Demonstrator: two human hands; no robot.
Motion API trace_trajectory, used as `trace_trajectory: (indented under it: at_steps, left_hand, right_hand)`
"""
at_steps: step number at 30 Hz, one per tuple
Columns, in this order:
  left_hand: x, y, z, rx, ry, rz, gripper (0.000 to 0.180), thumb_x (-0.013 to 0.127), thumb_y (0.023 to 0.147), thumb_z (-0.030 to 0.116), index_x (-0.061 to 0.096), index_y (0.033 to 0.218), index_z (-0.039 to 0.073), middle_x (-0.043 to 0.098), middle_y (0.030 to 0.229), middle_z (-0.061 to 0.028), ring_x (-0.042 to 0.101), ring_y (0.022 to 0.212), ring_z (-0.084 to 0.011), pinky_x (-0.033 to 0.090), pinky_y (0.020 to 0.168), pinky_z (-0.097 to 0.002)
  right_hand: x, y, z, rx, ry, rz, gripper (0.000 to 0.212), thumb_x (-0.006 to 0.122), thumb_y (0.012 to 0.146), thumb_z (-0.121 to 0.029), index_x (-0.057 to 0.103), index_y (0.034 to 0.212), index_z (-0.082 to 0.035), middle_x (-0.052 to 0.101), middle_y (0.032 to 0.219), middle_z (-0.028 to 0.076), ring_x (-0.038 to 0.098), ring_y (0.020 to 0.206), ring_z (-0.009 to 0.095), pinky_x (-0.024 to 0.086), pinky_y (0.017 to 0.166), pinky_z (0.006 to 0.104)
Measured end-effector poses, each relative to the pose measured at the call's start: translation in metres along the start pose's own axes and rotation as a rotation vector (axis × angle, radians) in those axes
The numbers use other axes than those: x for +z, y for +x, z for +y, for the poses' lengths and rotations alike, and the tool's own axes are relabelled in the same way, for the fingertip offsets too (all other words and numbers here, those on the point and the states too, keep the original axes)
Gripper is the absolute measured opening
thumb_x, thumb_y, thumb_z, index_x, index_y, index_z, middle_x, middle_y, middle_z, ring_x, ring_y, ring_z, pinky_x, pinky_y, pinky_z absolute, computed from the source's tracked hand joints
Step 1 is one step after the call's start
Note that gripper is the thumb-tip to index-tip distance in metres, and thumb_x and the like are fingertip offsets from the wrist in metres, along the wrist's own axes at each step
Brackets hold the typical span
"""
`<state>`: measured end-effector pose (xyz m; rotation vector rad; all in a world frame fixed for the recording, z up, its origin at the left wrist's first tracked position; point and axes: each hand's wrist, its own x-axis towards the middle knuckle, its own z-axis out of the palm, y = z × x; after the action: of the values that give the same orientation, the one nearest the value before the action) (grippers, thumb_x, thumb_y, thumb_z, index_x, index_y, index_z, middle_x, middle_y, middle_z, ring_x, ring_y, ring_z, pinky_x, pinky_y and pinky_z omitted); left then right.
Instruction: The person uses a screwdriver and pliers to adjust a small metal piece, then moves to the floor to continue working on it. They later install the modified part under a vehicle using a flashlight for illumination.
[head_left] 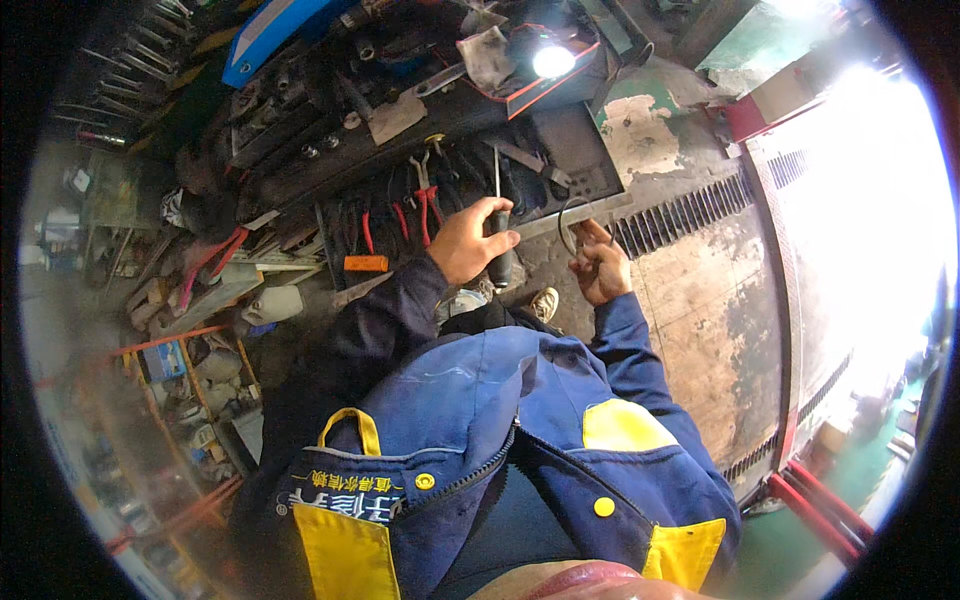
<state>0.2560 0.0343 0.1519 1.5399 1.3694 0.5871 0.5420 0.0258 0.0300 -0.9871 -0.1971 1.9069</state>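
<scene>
My left hand is closed round the black handle of a screwdriver. Its thin metal shaft points away from me over an open tool drawer. Just right of the drawer's front edge, my right hand pinches a thin dark loop, which looks like a ring or a bent hose. Left of the screwdriver in the drawer lie red-handled pliers and several other tools with red grips. An orange block-shaped piece rests at the drawer's near left corner.
Above the drawer, a dark workbench top carries sockets, rags and a bright lamp. Wrenches hang at far left. A red-framed shelf full of parts stands at lower left. A slotted floor drain runs to the right.
</scene>
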Motion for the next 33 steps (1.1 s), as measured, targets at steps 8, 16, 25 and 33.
trace_trajectory:
  at_steps: [8, 16, 25, 33]
  left_hand:
    - [0.048, 0.085, -0.014, 0.080, 0.318, 0.320, 0.057, 0.079, 0.091, 0.034, 0.066, 0.128, -0.006, 0.066, 0.125, -0.0260, 0.064, 0.119, -0.0403, 0.050, 0.106, -0.0465]
    - [0.027, 0.085, 0.030, 0.128, 0.512, 0.311, 0.053, 0.079, 0.093, 0.030, 0.064, 0.133, -0.001, 0.064, 0.134, -0.0196, 0.069, 0.113, -0.0385, 0.056, 0.097, -0.0465]
    - [-0.111, 0.238, 0.100, 0.832, 1.204, 0.165, 0.060, 0.066, 0.087, 0.007, 0.062, 0.145, 0.019, 0.050, 0.157, -0.0118, 0.039, 0.150, -0.0378, 0.038, 0.123, -0.0508]
    - [-0.120, 0.286, 0.126, 0.841, 1.212, -0.260, 0.059, 0.071, 0.082, 0.013, 0.065, 0.141, 0.013, 0.059, 0.151, -0.0093, 0.043, 0.149, -0.0377, 0.034, 0.125, -0.0524]
  right_hand:
    - [-0.018, -0.054, 0.001, 0.027, 0.011, 0.015, 0.077, 0.049, 0.084, 0.008, 0.042, 0.160, -0.004, 0.052, 0.159, 0.016, 0.054, 0.057, 0.013, 0.060, 0.073, 0.0427]
    - [-0.002, -0.054, -0.011, 0.059, 0.010, 0.020, 0.075, 0.046, 0.084, 0.009, 0.042, 0.158, 0.001, 0.053, 0.156, 0.016, 0.055, 0.054, 0.012, 0.063, 0.072, 0.0392]
    - [0.036, -0.038, -0.033, -0.018, -0.219, 0.158, 0.069, 0.046, 0.088, 0.007, 0.046, 0.156, -0.001, 0.058, 0.154, 0.013, 0.067, 0.075, 0.013, 0.066, 0.072, 0.0425]
    - [-0.008, -0.144, 0.033, -0.177, 0.063, 0.505, 0.061, 0.046, 0.085, 0.011, 0.054, 0.145, 0.000, 0.064, 0.140, 0.016, 0.059, 0.060, 0.013, 0.067, 0.068, 0.0415]
